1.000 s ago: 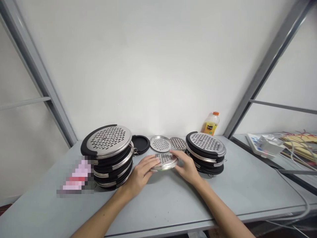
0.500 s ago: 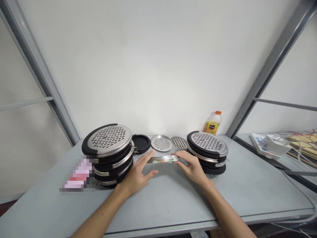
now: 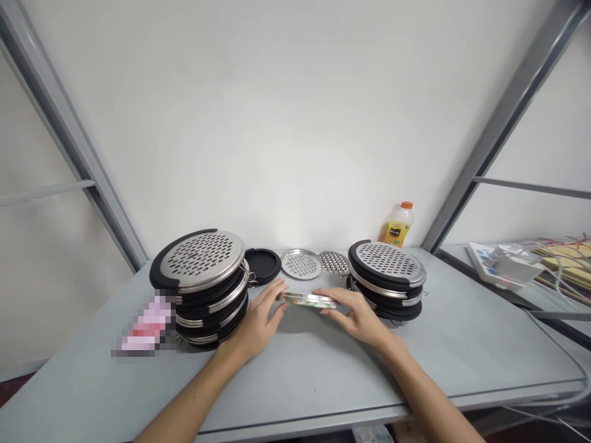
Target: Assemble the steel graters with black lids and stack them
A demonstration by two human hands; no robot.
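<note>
The left hand (image 3: 258,323) and the right hand (image 3: 357,317) hold one round metal disc (image 3: 307,299) between them, just above the grey table (image 3: 323,375). The disc is seen nearly edge-on: a thin, shiny steel rim with a slight tilt, lower on the right side. Its face is not readable from this angle. Left fingertips touch the left edge; right fingers curl over the right edge. Both hands are partly closed on the disc.

The disc sits between two stacks of black-rimmed perforated graters: the left stack (image 3: 201,286) and the right stack (image 3: 388,280). Behind the disc, flat on the table, lie a black round lid (image 3: 263,264), a perforated steel plate (image 3: 301,264) and a coarser grater plate (image 3: 333,263). A yellow juice bottle (image 3: 397,226) stands by the wall.
</note>
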